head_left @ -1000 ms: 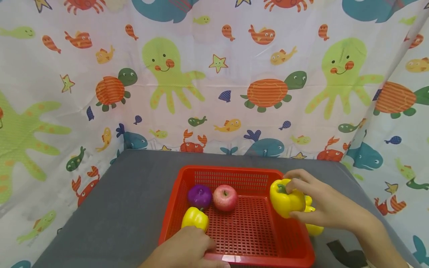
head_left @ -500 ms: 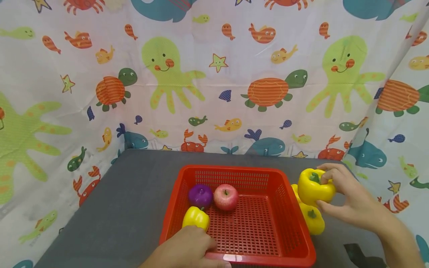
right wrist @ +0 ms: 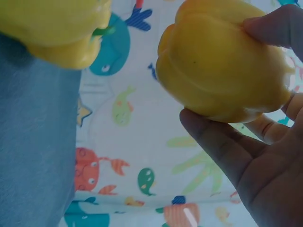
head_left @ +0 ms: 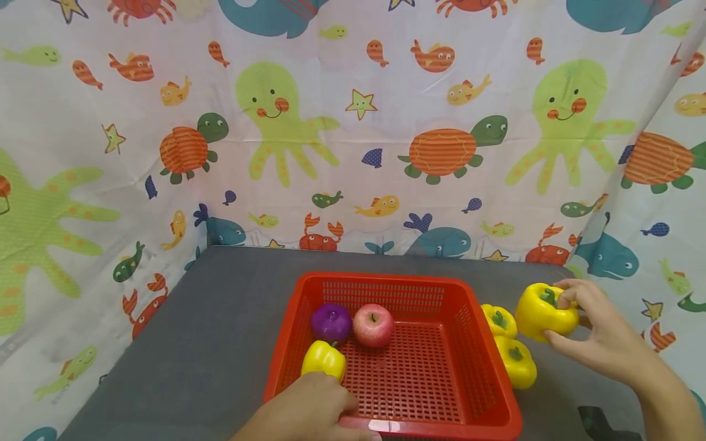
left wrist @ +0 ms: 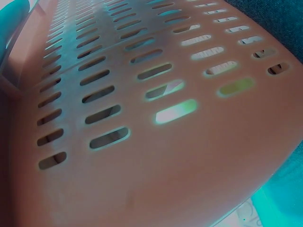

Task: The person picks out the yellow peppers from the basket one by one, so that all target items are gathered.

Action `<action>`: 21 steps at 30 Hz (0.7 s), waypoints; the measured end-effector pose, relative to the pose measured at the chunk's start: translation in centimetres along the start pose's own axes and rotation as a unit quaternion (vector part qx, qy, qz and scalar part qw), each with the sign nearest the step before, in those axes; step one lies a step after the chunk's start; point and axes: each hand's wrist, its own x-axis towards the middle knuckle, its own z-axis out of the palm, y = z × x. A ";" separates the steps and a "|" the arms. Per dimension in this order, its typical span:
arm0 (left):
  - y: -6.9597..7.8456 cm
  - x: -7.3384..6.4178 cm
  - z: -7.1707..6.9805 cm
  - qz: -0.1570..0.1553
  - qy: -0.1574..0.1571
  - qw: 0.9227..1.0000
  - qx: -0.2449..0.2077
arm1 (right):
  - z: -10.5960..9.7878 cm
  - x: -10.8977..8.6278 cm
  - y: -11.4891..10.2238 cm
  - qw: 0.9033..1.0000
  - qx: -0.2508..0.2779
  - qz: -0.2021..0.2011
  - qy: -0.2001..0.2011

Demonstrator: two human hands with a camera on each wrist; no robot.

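My right hand (head_left: 603, 337) grips a yellow bell pepper (head_left: 540, 318) to the right of the red basket (head_left: 380, 279). In the right wrist view, the fingers and thumb curl round this bell pepper (right wrist: 222, 61), above the table edge. Two more yellow bell peppers (head_left: 518, 364) lie against the basket's right outer side. My left hand (head_left: 311, 404) holds the basket's near rim, fingers bent over it. Inside, along the left, are a yellow bell pepper (head_left: 322, 360), a shiny purple round fruit or vegetable (head_left: 331, 323) and a pink-red apple (head_left: 373, 326). The left wrist view shows the slotted basket wall (left wrist: 128, 175) only.
The grey table (head_left: 237, 324) carries the basket. A white curtain (head_left: 342, 184) printed with sea animals hangs behind and on both sides. A dark shape (head_left: 601, 425) lies at the lower right, partly cut off.
My right hand has carried the bell pepper rightwards, from over the basket's right rim to beyond the two peppers outside, then slightly lower. The left hand and basket stay put.
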 end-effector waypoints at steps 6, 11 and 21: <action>0.0 0.0 0.0 0.000 0.000 1.000 0.002 | 0.1 -0.3 1.7 0.999 -0.027 0.027 0.000; 0.0 0.0 0.0 -0.003 0.000 1.000 0.003 | 0.6 -0.5 3.2 0.998 -0.038 0.040 -0.002; 0.0 0.0 0.0 0.008 0.004 1.000 0.028 | 2.0 -1.0 5.2 0.997 -0.063 0.049 -0.009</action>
